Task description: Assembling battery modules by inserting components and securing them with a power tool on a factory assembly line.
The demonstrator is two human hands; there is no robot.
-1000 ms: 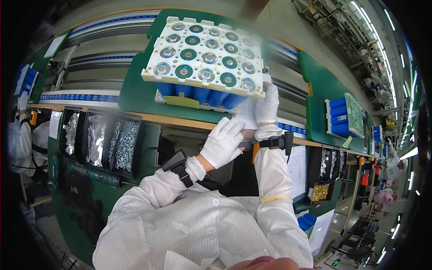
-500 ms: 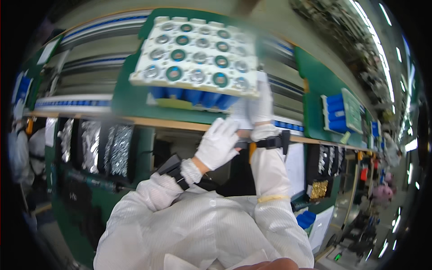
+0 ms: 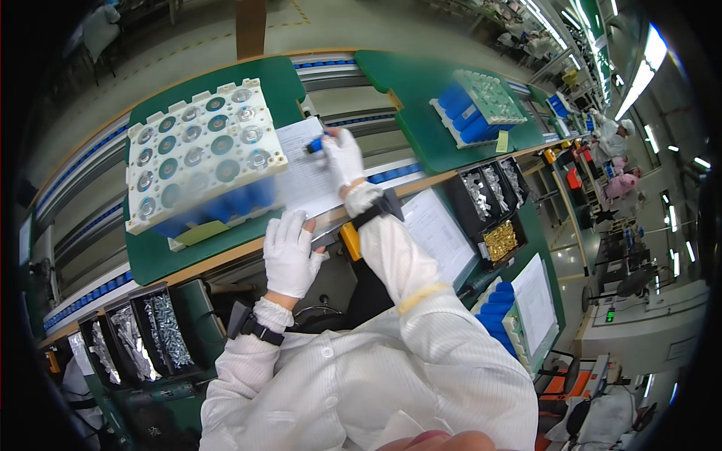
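Note:
A white-framed battery pack (image 3: 194, 155) with rows of round cells and blue sides rests on a green board (image 3: 150, 263) at the left. Beside it lies a printed sheet of paper (image 3: 304, 177). Over that sheet my gloved right hand (image 3: 344, 159) is closed around a short blue marker-like thing (image 3: 314, 145), its far end partly hidden by the fingers. My gloved left hand (image 3: 289, 255) is at the bench's near edge, by the sheet's lower end. Its fingers are stretched out, and nothing shows in it.
Another blue-sided pack (image 3: 477, 109) stands on a second green board (image 3: 429, 139) to the right. Black bins of silver parts (image 3: 169, 331) hang below the bench at left; others with brass-coloured parts (image 3: 500, 240) hang at right. Roller tracks (image 3: 353, 120) run between the boards.
My view has swung, so the pack sits further left. My right hand, earlier laid along the pack's right side, now grips the blue marker-like thing over the sheet. My left hand stays open.

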